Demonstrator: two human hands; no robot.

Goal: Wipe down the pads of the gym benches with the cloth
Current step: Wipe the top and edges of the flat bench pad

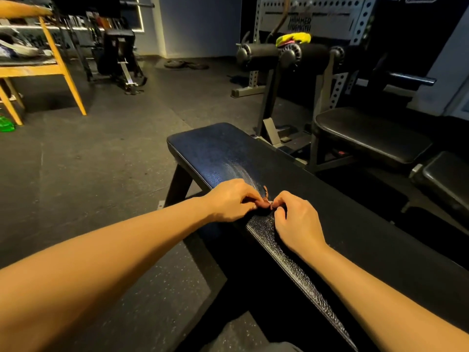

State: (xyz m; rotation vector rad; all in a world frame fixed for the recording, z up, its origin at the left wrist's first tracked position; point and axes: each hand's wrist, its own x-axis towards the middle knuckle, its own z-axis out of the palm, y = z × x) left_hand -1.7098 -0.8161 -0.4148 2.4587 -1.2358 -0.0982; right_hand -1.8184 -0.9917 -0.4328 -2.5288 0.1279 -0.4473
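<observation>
Dark speckled rubber floor (101,161) fills a dim gym, and a flat black bench pad (228,151) runs from the lower right toward the middle of the view, its rounded far end catching bluish light. A pale curved smear (243,171) marks the pad's surface just beyond the hands.

Both bare forearms reach in from below. The left hand (232,201) sits at the pad's left edge and the right hand (297,219) lies on the pad just beside it. Their curled fingers (250,196) meet tip to tip and together pinch a reddish-brown scrap (265,203) that rests on the pad near that left edge. So little of it shows that I cannot tell whether it is the cloth.

Beyond the pad's right edge stands a second bench (370,133) with a wider black seat, and another black pad (449,179) lies at the right border. Behind them two black foam rollers (261,53) sit on a grey frame, with a yellow and pink bundle (294,38) on top. A perforated grey rack (360,24) rises at the back. At the upper left stand a wooden frame (63,69) and, farther off, some weight plates (185,64) flat on the floor.
</observation>
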